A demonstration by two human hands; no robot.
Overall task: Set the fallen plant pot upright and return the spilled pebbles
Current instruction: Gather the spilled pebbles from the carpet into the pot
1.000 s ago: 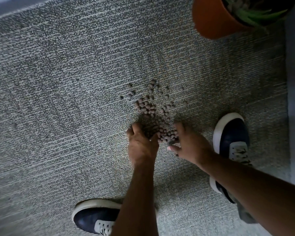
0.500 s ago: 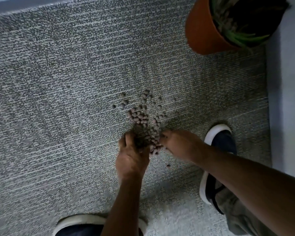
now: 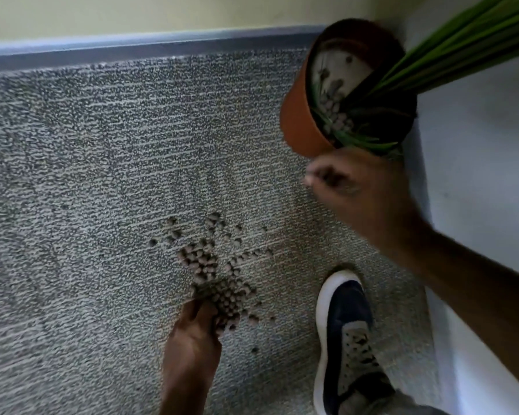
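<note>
The orange plant pot stands upright in the corner at the upper right, with long green leaves and some pebbles inside. A pile of small brown spilled pebbles lies on the grey carpet in the middle. My right hand is raised just below the pot's rim. It is blurred, with fingers curled around what look like pebbles. My left hand rests on the carpet at the near edge of the pile, its fingertips buried among the pebbles.
My right foot's navy and white shoe stands right of the pile. A grey baseboard runs along the far wall. A pale flat surface borders the carpet on the right, beside the pot.
My right hand has left the pile and risen up and right to the pot's rim. My left hand stays at the pile. The view has tilted up, showing the wall.
</note>
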